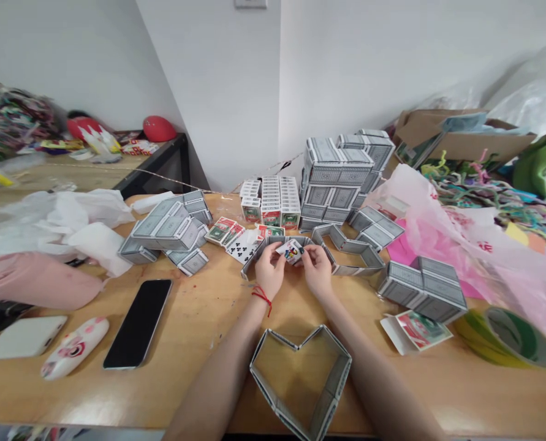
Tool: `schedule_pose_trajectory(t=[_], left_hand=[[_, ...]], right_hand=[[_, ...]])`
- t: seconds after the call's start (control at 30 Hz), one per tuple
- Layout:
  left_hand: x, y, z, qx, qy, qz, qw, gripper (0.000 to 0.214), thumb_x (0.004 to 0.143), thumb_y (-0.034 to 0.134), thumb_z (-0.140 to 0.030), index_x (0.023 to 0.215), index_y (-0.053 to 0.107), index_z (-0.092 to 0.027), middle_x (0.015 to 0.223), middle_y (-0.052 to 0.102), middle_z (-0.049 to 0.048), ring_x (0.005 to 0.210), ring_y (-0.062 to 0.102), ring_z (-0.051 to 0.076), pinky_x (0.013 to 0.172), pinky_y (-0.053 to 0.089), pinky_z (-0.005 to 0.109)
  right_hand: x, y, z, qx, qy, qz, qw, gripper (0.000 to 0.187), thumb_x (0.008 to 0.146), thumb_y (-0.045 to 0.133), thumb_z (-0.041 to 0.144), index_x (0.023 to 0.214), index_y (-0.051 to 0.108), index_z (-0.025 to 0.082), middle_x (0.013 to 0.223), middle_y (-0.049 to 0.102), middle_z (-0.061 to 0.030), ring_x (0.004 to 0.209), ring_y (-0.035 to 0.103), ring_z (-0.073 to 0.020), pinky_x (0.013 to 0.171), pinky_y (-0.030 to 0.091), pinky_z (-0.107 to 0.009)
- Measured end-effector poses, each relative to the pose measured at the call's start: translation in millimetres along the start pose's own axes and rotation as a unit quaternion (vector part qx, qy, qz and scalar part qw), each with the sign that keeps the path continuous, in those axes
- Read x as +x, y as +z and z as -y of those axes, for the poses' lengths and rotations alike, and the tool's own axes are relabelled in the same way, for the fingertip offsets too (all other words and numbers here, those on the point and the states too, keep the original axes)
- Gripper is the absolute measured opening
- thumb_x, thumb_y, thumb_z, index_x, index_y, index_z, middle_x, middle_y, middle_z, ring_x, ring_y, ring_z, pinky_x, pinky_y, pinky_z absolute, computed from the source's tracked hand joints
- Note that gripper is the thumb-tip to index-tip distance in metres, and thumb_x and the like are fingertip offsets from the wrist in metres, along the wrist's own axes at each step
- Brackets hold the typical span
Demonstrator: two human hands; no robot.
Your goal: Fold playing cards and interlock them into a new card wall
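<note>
Between my two hands is a playing card with a coloured picture. My left hand, with a red string on its wrist, pinches the card's left side. The fingers of my right hand close on its right side, near a small dark spot. Just behind and beside my hands stands a bent strip of joined cards, partly hidden by them. A heart-shaped frame of joined cards stands upright on its edges between my forearms. Loose cards lie left of my hands, face up.
Behind stand rows of card boxes and a tall stack of folded-card blocks. More blocks sit at left and right. A phone lies left; a tape roll and an opened card box lie right.
</note>
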State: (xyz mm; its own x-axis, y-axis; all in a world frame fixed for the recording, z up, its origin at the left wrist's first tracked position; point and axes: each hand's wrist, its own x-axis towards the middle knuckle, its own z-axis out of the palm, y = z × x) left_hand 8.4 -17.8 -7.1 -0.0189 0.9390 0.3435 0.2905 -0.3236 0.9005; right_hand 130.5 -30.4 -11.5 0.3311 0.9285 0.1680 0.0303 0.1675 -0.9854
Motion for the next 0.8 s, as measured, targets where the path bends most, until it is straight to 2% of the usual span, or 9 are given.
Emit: schedule_pose_trajectory(t=[0.23, 0.47, 0.67, 0.8], left_hand=[[1.2, -1.7, 4.3, 0.008, -0.007, -0.017, 1.0, 0.033, 0.079, 0.049, -0.017, 0.111, 0.052, -0.017, 0.104, 0.062, 0.0085, 0.087, 0.062, 0.015, 0.075, 0.052, 0.027], [-0.6, -1.8, 2.4, -0.005, 0.022, 0.018, 1.0, 0.038, 0.081, 0.046, -0.016, 0.119, 0.046, -0.018, 0.109, 0.062, 0.0073, 0.097, 0.06, 0.015, 0.082, 0.051, 0.028], [-1.2, 0.1, 2.0, 0.013, 0.001, -0.015, 1.0, 0.034, 0.079, 0.05, -0.02, 0.112, 0.054, -0.017, 0.102, 0.065, 0.0073, 0.085, 0.064, 0.015, 0.074, 0.053, 0.026], [-1.7, -1.3, -0.2, 0.026, 0.001, 0.001, 1.0, 0.035, 0.079, 0.05, -0.02, 0.113, 0.054, -0.017, 0.099, 0.066, 0.0067, 0.08, 0.064, 0.015, 0.07, 0.053, 0.025]], right_hand=[[-2.7, -0.2, -2.0, -0.031, -0.016, 0.032, 0.999, 0.029, 0.075, 0.053, 0.041, 0.093, 0.054, 0.019, 0.089, 0.063, -0.0078, 0.07, 0.06, -0.0168, 0.059, 0.052, -0.03], [-3.9, -1.3, -4.7, -0.1, -0.048, 0.036, 0.993, 0.031, 0.073, 0.056, 0.035, 0.099, 0.054, 0.018, 0.093, 0.063, -0.008, 0.083, 0.059, -0.0196, 0.073, 0.049, -0.034], [-4.2, -2.5, -5.5, -0.121, -0.062, 0.025, 0.99, 0.033, 0.078, 0.048, 0.032, 0.108, 0.052, 0.019, 0.1, 0.062, -0.0086, 0.082, 0.06, -0.0184, 0.074, 0.048, -0.033], [-3.6, -3.7, -6.8, -0.141, -0.061, 0.016, 0.988, 0.036, 0.079, 0.047, 0.033, 0.112, 0.053, 0.017, 0.104, 0.062, -0.0099, 0.085, 0.059, -0.0195, 0.077, 0.048, -0.034]])
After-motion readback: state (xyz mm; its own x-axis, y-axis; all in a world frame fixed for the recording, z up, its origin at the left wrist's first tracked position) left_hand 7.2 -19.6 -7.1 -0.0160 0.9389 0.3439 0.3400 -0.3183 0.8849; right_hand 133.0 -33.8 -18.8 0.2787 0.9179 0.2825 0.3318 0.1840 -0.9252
